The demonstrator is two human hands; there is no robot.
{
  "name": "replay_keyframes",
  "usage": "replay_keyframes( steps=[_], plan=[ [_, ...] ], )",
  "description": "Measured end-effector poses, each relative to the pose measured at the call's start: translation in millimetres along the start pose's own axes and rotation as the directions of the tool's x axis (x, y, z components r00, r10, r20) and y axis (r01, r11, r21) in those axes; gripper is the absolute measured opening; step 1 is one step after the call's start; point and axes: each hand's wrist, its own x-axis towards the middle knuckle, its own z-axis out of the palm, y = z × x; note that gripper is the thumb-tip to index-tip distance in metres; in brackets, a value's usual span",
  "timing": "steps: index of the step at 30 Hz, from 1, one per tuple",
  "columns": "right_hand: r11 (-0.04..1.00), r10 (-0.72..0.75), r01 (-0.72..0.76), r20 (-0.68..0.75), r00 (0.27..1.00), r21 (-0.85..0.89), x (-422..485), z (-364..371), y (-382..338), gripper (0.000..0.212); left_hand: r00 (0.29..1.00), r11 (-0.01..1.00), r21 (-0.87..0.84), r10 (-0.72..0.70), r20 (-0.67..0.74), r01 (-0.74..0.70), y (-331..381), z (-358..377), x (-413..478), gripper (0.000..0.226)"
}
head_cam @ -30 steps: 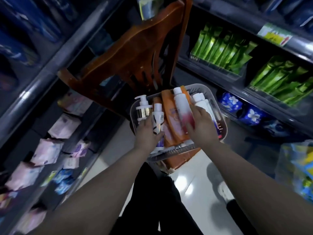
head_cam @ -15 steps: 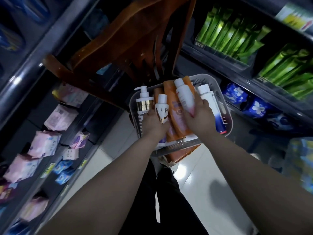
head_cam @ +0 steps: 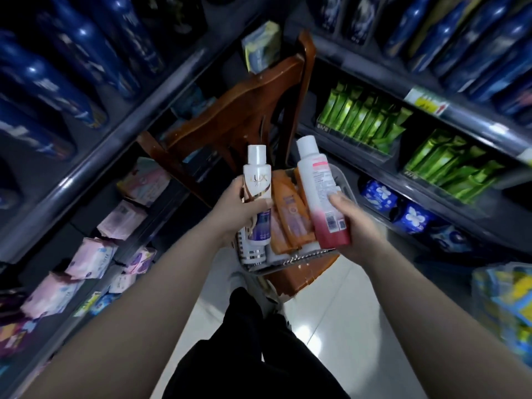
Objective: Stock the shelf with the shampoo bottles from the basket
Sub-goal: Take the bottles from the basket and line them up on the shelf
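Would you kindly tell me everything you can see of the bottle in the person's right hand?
The bottle is smooth, plastic-looking, white fading to pink-red at its base, with a white round cap. Its back label, small print and barcode, faces the camera. It is held cap up, tilted slightly, over the basket. The right hand grips its lower half, thumb across the label.

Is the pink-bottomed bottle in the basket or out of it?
Out: the right hand grips the pink-bottomed bottle above the basket, cap end up.

Left hand [head_cam: 236, 207] gripping white bottle [head_cam: 257, 182], right hand [head_cam: 349, 223] gripping pink-bottomed bottle [head_cam: 319, 191], basket [head_cam: 344, 182] beneath with orange bottles [head_cam: 289, 217], green packets [head_cam: 362, 116] at two o'clock
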Motion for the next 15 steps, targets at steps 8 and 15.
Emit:
replay_keyframes(
  steps=[8,15],
  plan=[
    [1.000,-0.028,0.029,0.037,0.999,-0.007,-32.7,35.5,-27.6,0.106,0.986,0.988,-0.009,0.155,-0.068,-0.156,48.3,-3.2,-43.7,0.043],
    [0.972,-0.142,0.171,0.181,0.973,-0.160,-51.6,73.8,-40.8,0.081,0.951,0.964,-0.022,0.258,-0.170,-0.266,66.5,-14.6,-90.9,0.049]
  ],
)
